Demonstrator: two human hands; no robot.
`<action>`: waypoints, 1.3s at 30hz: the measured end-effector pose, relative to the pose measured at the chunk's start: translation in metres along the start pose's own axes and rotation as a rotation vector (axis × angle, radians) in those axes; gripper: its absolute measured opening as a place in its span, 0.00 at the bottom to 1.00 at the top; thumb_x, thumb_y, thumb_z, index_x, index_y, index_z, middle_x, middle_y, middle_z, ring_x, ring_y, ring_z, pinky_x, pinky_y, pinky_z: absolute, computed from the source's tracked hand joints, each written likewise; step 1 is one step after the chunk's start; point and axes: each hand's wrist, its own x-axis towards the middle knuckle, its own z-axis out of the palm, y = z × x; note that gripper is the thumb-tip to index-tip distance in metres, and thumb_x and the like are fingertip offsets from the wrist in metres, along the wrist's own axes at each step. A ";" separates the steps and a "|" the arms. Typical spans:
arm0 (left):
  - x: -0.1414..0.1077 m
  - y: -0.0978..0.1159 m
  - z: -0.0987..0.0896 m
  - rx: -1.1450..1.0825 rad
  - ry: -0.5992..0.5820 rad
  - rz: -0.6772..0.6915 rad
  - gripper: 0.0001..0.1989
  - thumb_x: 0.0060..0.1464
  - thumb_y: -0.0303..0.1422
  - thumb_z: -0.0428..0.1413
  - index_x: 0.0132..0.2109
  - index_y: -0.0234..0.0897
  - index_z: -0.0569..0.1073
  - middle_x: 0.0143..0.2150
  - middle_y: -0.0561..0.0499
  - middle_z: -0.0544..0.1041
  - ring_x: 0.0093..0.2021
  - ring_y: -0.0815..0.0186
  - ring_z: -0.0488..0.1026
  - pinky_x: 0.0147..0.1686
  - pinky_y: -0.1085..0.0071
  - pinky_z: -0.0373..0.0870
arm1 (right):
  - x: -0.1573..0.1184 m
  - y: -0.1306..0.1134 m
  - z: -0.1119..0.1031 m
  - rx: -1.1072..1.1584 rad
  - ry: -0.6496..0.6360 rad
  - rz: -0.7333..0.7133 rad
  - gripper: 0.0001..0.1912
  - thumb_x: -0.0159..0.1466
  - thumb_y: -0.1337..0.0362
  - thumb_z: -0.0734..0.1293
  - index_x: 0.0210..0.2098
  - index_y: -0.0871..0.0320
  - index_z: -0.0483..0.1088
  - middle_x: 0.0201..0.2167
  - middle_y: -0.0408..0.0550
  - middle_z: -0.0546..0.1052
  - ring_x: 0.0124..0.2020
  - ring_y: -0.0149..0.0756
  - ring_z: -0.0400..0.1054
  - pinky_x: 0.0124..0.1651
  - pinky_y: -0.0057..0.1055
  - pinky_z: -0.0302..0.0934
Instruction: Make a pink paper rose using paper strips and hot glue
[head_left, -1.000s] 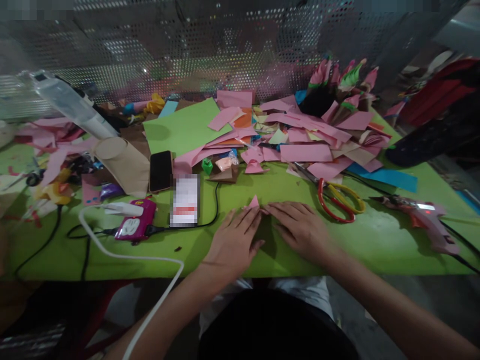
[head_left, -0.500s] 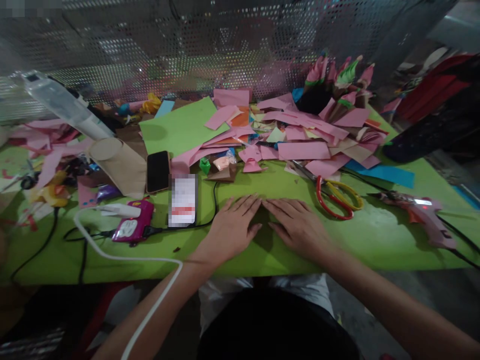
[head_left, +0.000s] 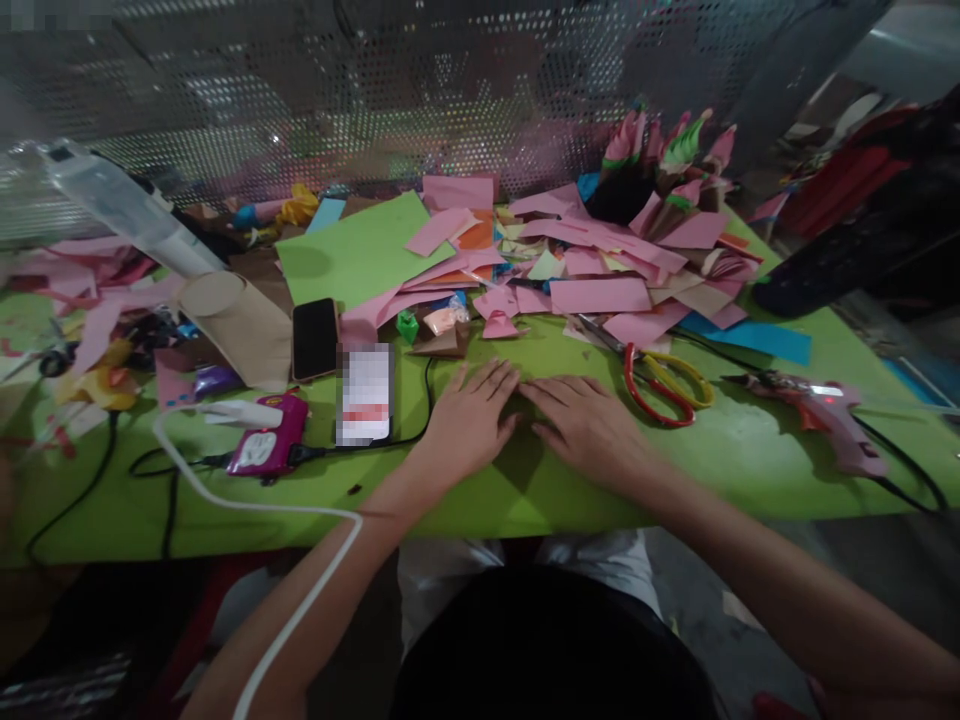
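My L hand (head_left: pixel 466 422) and R hand (head_left: pixel 592 428) lie palm down on the worktop (head_left: pixel 555 512), fingertips angled in and nearly meeting. Fingers straight + side by side, thumbs off to the side, so no pinch that I can see. The change: approx. 1 sec ago a pink paper point poked out past my L fingertips; now no pink shows there, tho both hands are in much the same spot. Prob. the pink piece is under my fingers, but it's hidden, so can't tell exactly where or how it lies. For the work, I'd read that as pressing it flat; the result can't be checked while it's covered.

Just ahead of my L fingertips: pink scrap (head_left: pixel 499 325), unmoved, w/ a small green bit (head_left: pixel 407 326) to its left. Left of my L fingers: white-screened phone (head_left: pixel 365 395), then purple adapter (head_left: pixel 270 435). Right of my R fingers: scissors (head_left: pixel 629 362), handles nearer me, then glue gun (head_left: pixel 829 400) farther out, nozzle toward my fingers. Beyond: pink paper heap (head_left: pixel 600 295), green sheet (head_left: pixel 360 245), and far back R, paper cones (head_left: pixel 682 145) w/ pink + green tips.
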 end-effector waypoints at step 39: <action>-0.011 -0.007 -0.001 0.145 0.027 -0.004 0.27 0.68 0.42 0.41 0.67 0.34 0.61 0.68 0.42 0.65 0.69 0.56 0.59 0.67 0.48 0.54 | 0.012 0.002 0.005 -0.022 -0.042 0.060 0.24 0.68 0.57 0.65 0.58 0.66 0.68 0.56 0.60 0.75 0.53 0.48 0.68 0.55 0.41 0.57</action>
